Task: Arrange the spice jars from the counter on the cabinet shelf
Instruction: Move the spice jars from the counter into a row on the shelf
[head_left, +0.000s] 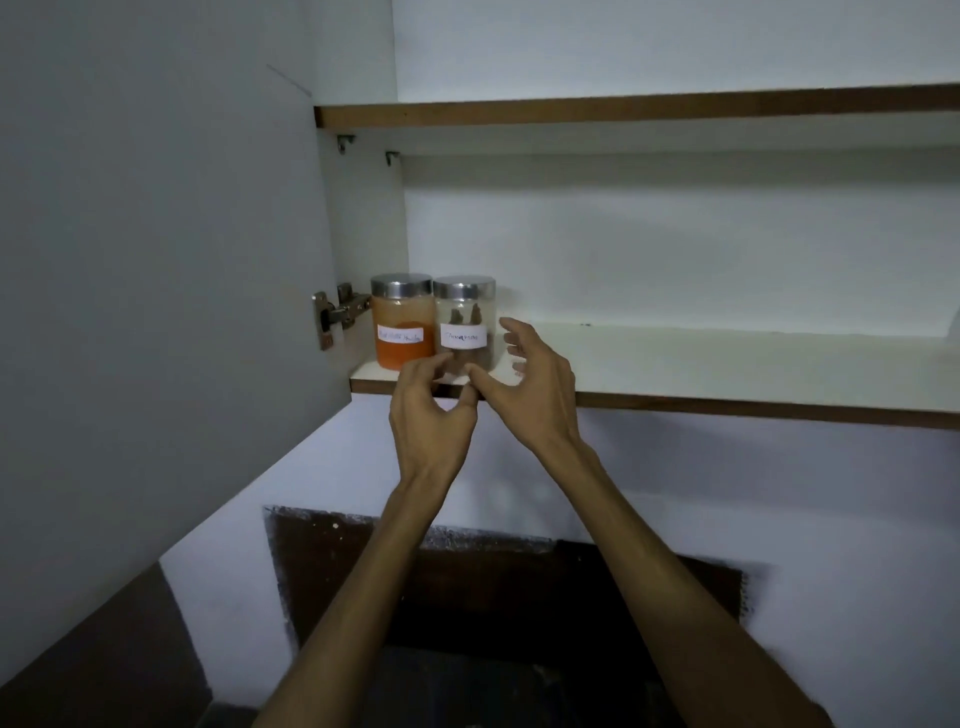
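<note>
Jars: orange (404, 332) beside brown (464, 325) on shelf (675, 364) | left hand (428, 410) curled loosely, holding nothing, at brown's 6 | right hand (535, 384) spread at 4

Dim, greyish light, soft grainy focus, wide-angle bending at edges, dark lower corners

The single head view looks forward and slightly up, close to the cabinet shelf (675, 364).

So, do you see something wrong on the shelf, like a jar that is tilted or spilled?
Nothing stands out. The orange spice jar and the brown spice jar stand upright, lids on, side by side at the left end of the shelf. No spill shows.
</note>
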